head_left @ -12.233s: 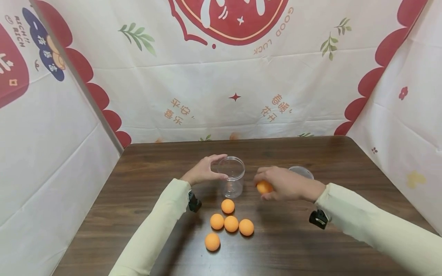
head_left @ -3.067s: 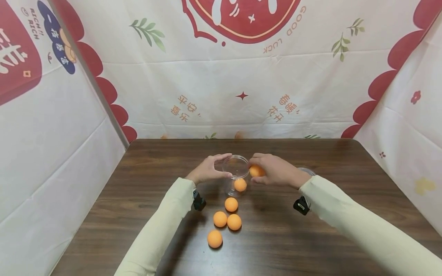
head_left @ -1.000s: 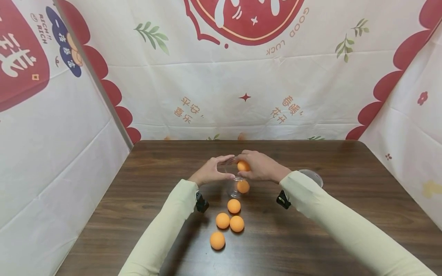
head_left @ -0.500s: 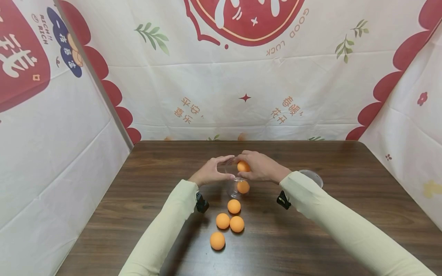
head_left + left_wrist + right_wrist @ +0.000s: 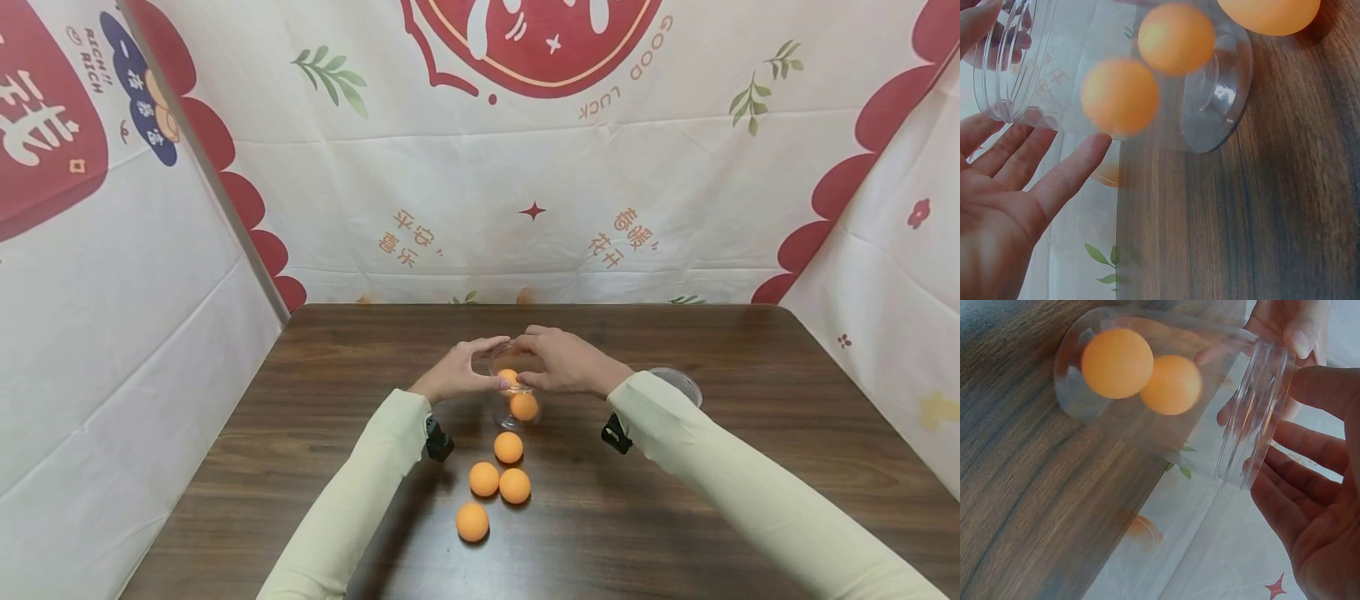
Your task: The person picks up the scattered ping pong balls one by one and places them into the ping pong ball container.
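With two orange balls (image 5: 1117, 364) inside, an upright clear jar (image 5: 1166, 431) is gripped by the left hand (image 5: 459, 372), its rim (image 5: 1260, 406) flanked by the spread, empty right hand (image 5: 567, 362), four loose balls (image 5: 484, 480) being seen nearer the person than either hand.

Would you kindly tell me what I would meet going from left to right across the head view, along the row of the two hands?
Left hand, clear jar, right hand, clear round lid.
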Demonstrator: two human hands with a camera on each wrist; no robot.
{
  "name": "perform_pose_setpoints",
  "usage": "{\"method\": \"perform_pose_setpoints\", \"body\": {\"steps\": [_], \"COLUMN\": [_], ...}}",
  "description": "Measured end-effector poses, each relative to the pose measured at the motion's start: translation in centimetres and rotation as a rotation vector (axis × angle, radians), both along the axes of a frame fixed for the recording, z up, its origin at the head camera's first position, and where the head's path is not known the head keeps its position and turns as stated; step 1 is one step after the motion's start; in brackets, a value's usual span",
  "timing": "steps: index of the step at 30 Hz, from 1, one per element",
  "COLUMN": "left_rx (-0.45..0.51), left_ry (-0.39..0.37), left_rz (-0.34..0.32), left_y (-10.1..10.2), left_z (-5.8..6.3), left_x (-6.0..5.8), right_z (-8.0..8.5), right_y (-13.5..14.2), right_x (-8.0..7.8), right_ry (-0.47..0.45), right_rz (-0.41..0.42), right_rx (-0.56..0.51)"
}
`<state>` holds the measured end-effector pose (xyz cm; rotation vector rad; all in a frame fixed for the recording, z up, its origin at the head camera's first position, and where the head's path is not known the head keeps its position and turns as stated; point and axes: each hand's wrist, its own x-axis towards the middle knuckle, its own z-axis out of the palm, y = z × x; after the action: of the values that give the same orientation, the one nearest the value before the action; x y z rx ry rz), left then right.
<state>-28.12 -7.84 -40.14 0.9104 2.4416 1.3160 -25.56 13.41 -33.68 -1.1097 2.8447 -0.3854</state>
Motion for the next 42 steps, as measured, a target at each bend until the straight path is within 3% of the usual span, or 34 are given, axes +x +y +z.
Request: {"method": "perform_pose_setpoints", "body": {"steps": [16,26,34,42], "left_rx": [-0.008,0.018,-0.001,0.009], "left_ry": [-0.02,-0.012,0.01,0.003], "left_rz": [-0.008,-0.028,-0.029,-0.019], "left_y": [-0.1,-0.2,-0.3,-0.2], "left_z": [0.2,0.1,0.2,0.3], "left_x": [0.0,-0.1,0.0,0.1], "right_z": [0.0,1.0,1.4,1.2], "right_y": [0.0,0.5,0.9,1.4], "right_x": [0.0,0.3,1.3,3.2], "right_ry": [0.006,0.028,0.039,0.102], "right_rz": [-0.002,-0.01,-0.001,0.041], "right_rx": [-0.012,-0.024,-0.037,-0.066]}}
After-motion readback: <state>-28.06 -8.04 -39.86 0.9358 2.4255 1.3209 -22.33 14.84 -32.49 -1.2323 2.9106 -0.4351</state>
